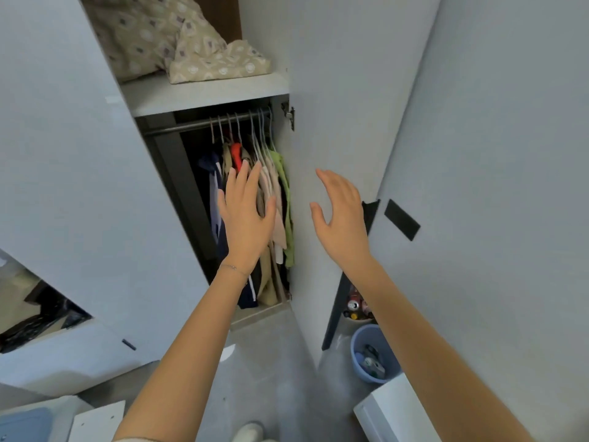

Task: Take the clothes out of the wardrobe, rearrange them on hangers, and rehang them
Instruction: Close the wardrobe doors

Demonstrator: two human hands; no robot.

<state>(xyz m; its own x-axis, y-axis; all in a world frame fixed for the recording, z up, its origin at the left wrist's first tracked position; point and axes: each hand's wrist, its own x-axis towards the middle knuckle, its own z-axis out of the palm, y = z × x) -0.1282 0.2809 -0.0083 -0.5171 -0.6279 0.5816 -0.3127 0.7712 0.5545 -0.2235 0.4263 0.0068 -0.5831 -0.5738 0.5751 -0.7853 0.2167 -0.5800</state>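
- The left hand (247, 224) is held up in front of the clothes (280, 215), with its fingers straight and spread. Its grip is wide open and nothing is held in it.
- It cannot be told if the fingertips (244, 165) touch the clothes or are just held in front of them.
- The right hand (342, 224) is held up in front of the door (334, 90) on the right. Its grip is open too, with the thumb held out, and nothing is held.
- The clothes are hung on hangers (255, 132) on the rail (191, 124) inside the wardrobe (172, 173). They are bunched at the right end of the rail, next to the door.
- A green top (282, 167) is seen at the far right, and a red top (236, 153) is seen further left.
- Bedding (191, 43) is laid on the shelf (204, 90) above the rail.
- A blue bin (358, 346) is set on the floor (271, 362), low on the right.
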